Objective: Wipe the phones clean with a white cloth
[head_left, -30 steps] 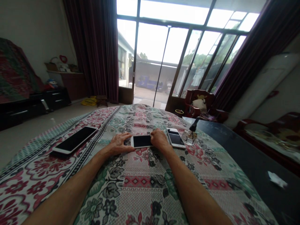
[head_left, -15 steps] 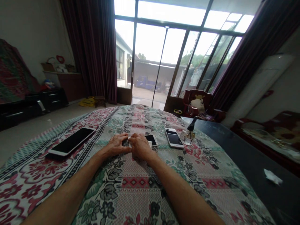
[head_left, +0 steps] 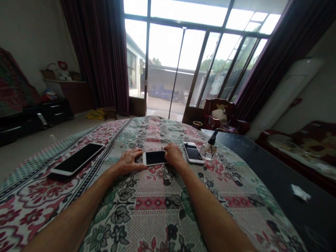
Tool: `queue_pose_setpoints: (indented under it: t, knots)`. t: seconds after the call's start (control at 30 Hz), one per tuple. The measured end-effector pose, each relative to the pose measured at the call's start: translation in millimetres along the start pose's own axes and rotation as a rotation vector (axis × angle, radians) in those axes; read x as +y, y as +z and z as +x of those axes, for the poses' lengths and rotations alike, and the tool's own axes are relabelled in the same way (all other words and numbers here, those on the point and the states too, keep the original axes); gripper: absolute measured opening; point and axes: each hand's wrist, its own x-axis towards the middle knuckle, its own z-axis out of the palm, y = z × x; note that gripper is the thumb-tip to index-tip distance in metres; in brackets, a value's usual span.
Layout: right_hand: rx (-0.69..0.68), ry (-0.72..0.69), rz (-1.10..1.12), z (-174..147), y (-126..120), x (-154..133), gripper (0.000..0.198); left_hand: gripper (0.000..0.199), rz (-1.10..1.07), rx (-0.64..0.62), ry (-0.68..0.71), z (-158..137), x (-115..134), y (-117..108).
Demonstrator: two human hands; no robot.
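A white smartphone point(head_left: 155, 158) with a dark screen lies crosswise on the flowered tablecloth point(head_left: 154, 218). My left hand point(head_left: 129, 161) grips its left end, the thumb at the near corner and the fingers at the far one. On the phone's right end rests my right hand point(head_left: 173, 155), its fingers curled together and pressed down. A small white bit shows at those fingertips; what it is I cannot make out. Just right of this hand lies a second white phone point(head_left: 193, 153). A clear glass bottle point(head_left: 208, 150) with a black top stands beside that phone.
A large white tablet point(head_left: 78, 159) with a dark screen lies on the left of the table. To the right, a dark tabletop point(head_left: 262, 168) holds a crumpled white tissue point(head_left: 300, 193). A wooden armchair point(head_left: 219, 112) stands beyond, near the glass doors.
My right hand has slid right along the phone, from its left part to its right end, baring most of the screen. My left hand keeps its place. The view has shifted slightly.
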Motion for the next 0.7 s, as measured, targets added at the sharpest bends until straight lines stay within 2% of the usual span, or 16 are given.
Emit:
queue_pose_setpoints:
  t: [0.13,0.2,0.37,0.6,0.7]
  knots:
    - [-0.007,0.057,-0.031,2,-3,10,0.028,0.065,-0.004,-0.001,0.010,-1,1,-1]
    - [0.004,0.043,-0.059,1,-3,7,0.028,0.065,0.002,0.001,0.011,-1,1,-1]
    - [0.018,-0.139,-0.085,-10,5,-17,0.030,0.066,0.025,0.015,-0.004,-1,0,1]
    - [-0.032,-0.377,-0.042,-24,14,-49,0.025,0.071,0.105,-0.010,0.014,0,-2,3]
    - [-0.047,-0.377,-0.006,-23,13,-47,0.027,0.071,0.097,-0.010,0.014,1,-5,4]
